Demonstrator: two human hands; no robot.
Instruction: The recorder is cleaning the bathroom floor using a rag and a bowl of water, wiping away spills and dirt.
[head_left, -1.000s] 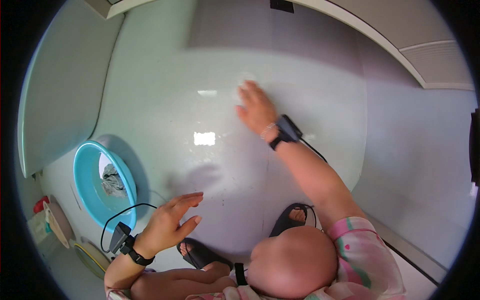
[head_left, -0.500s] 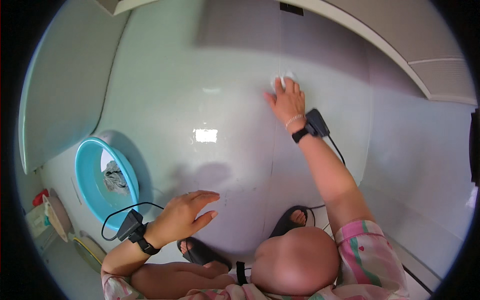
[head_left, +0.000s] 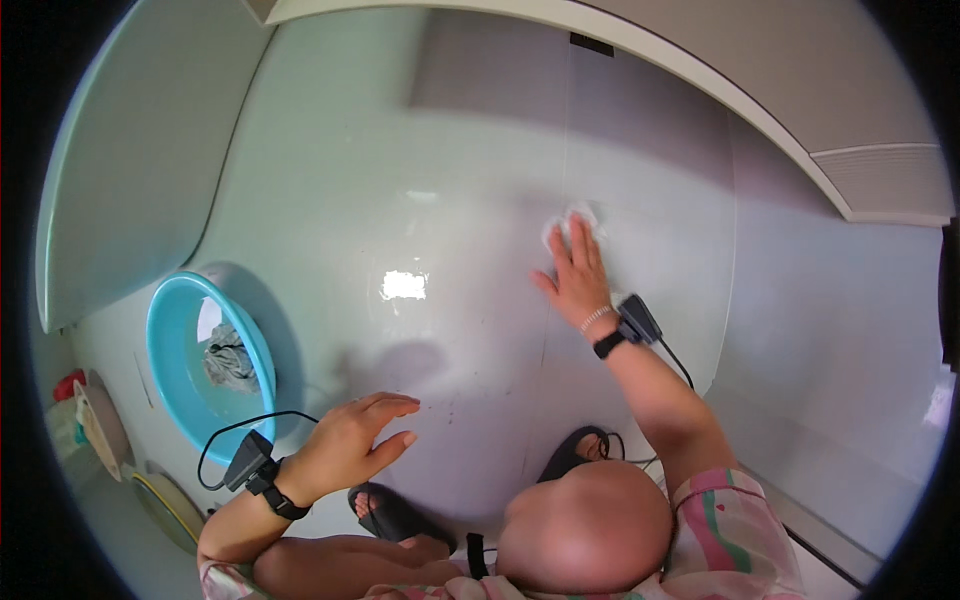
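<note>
My right hand lies over a small white wipe on the glossy pale floor. Its fingers are stretched flat on the wipe, with the thumb spread to the left; the wipe shows around the fingertips. My left hand hovers at the lower left, near my left knee. It holds nothing, and its thumb and fingers are apart. Left of it stands a light blue basin, with a wet grey cloth lying in a little water.
Black sandals are on my feet at the front. Dark specks dot the floor between my hands. A pale panel rises at the left, and a white-edged cabinet overhangs the far right. Tubs stand behind the basin's left side.
My right hand has slid nearer to me across the floor, and the wipe came along under its fingers. My left hand stays raised, shifted only slightly.
</note>
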